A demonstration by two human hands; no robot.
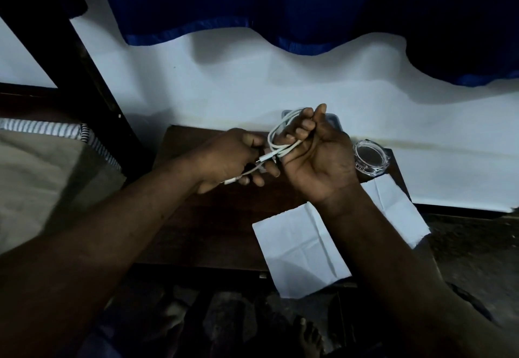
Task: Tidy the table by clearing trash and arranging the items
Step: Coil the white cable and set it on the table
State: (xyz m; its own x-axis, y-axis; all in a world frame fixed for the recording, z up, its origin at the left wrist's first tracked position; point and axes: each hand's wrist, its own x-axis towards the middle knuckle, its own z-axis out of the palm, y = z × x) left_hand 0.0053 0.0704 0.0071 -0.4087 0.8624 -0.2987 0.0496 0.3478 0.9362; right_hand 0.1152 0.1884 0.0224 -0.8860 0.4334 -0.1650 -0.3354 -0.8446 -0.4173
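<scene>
White charging cable point(276, 130) held above the small wooden table point(213, 217): right hand point(317, 158) curls round the coiled loops; left hand point(233, 158) pinches the free plug end. Risk: a slack grip could let loops spring apart, or the loose end strike the glass jar point(370, 158) nearby.

Jar point(371, 161) and paper point(303, 248) block right of table point(210, 231)

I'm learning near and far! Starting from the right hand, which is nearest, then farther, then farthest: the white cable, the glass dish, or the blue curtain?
1. White cable: looped round the fingers of the right hand.
2. Glass dish: on the table, just right of the hand.
3. Blue curtain: hanging high up, far behind.
</scene>
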